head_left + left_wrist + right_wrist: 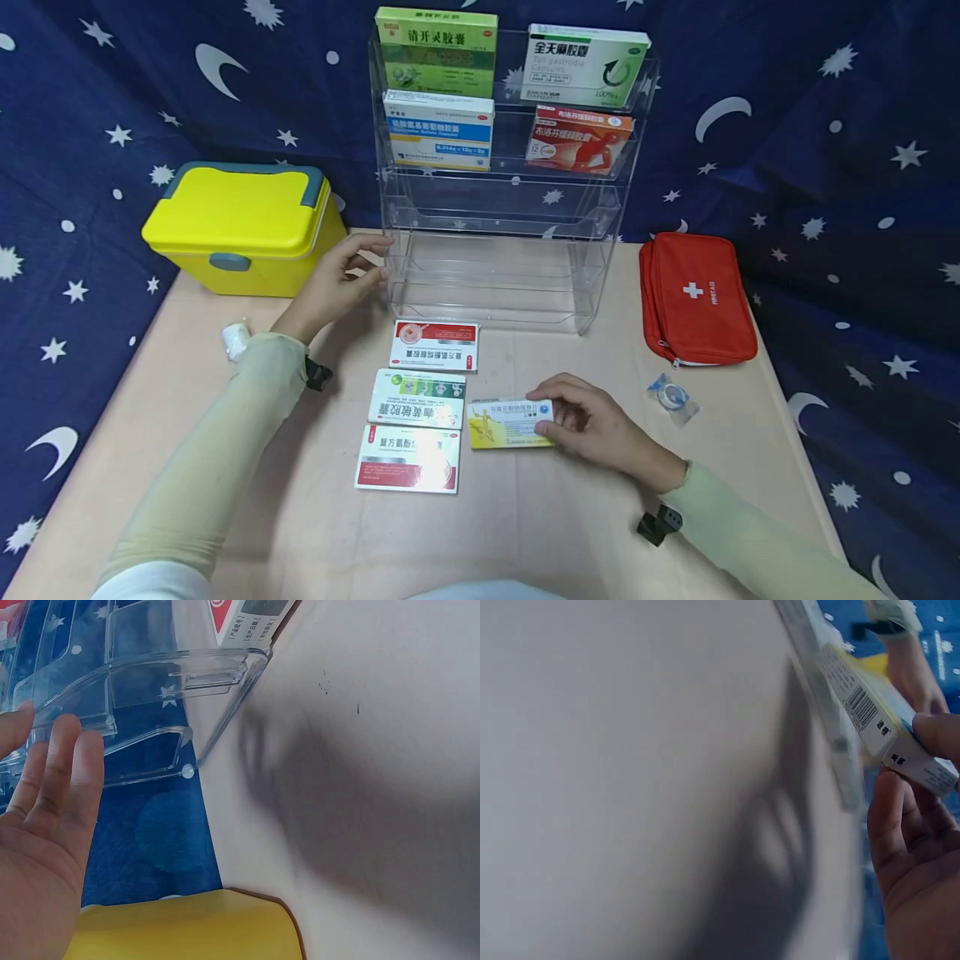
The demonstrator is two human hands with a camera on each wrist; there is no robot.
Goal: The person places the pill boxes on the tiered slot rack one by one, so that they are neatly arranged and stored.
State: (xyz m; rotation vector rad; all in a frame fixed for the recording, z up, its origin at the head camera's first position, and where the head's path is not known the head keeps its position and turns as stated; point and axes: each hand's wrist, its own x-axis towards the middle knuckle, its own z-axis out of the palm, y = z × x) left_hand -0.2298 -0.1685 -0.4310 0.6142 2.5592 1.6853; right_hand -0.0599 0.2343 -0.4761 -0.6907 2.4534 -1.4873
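My right hand [600, 421] pinches the right end of a yellow and white medicine box [510, 423], thumb on its face. In the right wrist view the box's barcode side [862, 709] shows, angled between thumb and fingers. Left of it, three more medicine boxes lie in a column: a red and white one [433, 345], a green and white one [417, 398] and a white one with a red band [407, 458]. My left hand [341, 279] is at the left side of a clear acrylic display rack [487, 304], its fingers fairly straight in the left wrist view, fingertips right at the rack's edge.
The rack's upper tiers hold a green box [437, 54], a white-green box [585, 67], a blue-white box [438, 133] and a red box [577, 142]. A yellow case [240, 217] and white roll [236, 340] stand left; a red first-aid pouch [697, 300] and wrapped tape roll [671, 396] lie right.
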